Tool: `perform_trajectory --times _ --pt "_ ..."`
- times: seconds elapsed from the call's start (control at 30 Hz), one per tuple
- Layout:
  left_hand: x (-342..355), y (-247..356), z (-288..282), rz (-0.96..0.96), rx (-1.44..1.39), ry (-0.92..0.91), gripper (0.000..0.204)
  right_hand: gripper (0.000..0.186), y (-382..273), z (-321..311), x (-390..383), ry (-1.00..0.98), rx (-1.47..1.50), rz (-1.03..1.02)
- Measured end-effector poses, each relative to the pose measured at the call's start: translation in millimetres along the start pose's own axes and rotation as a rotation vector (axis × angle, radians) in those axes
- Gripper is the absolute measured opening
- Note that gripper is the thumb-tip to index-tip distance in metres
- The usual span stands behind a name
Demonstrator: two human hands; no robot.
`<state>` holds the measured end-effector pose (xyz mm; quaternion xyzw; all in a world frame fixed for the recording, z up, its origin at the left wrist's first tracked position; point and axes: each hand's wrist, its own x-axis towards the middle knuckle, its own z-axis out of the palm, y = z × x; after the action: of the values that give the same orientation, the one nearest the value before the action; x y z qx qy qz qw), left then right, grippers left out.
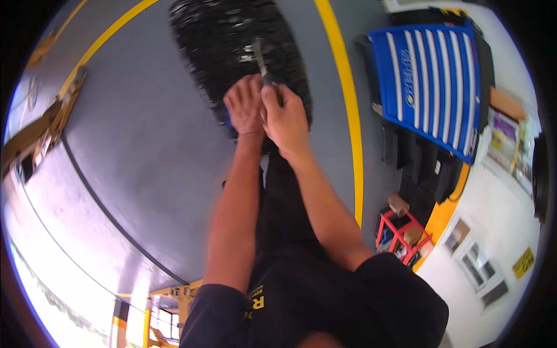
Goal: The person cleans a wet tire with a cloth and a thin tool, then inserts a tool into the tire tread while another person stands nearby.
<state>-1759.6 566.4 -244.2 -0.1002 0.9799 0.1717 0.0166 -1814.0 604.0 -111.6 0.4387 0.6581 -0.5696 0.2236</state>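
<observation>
Both hands clamp one thin grey metal tool (259, 58): left hand (245, 105), right hand (284, 116). Tip points beyond my fists into the black knobbly rubber tyre (232, 40). Slip risk: blade skids off tread toward knuckles.

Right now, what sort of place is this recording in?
Probably a vehicle workshop or garage: a big black tyre under both hands, a blue tool cabinet, and a grey floor with yellow lines.
</observation>
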Motion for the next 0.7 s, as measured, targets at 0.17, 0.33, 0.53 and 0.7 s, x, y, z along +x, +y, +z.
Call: perform_trajectory --times 0.17,0.33,0.53,0.7 --pt "3 23 -26 -0.257 -1.066 -0.151 0.033 0.038 2 7 -9 -0.253 -0.958 -0.533" --pt "-3 14 -5 -0.155 -0.477 -0.093 0.021 0.039 -3 27 -3 -0.348 -1.015 -0.328" --pt "2 8 -19 -0.045 -0.176 0.078 0.024 0.027 -3 73 -38 -0.275 -0.193 0.385" --pt "2 8 -14 -0.039 -0.236 0.086 0.026 0.024 15 113 -54 -0.214 0.362 0.527"
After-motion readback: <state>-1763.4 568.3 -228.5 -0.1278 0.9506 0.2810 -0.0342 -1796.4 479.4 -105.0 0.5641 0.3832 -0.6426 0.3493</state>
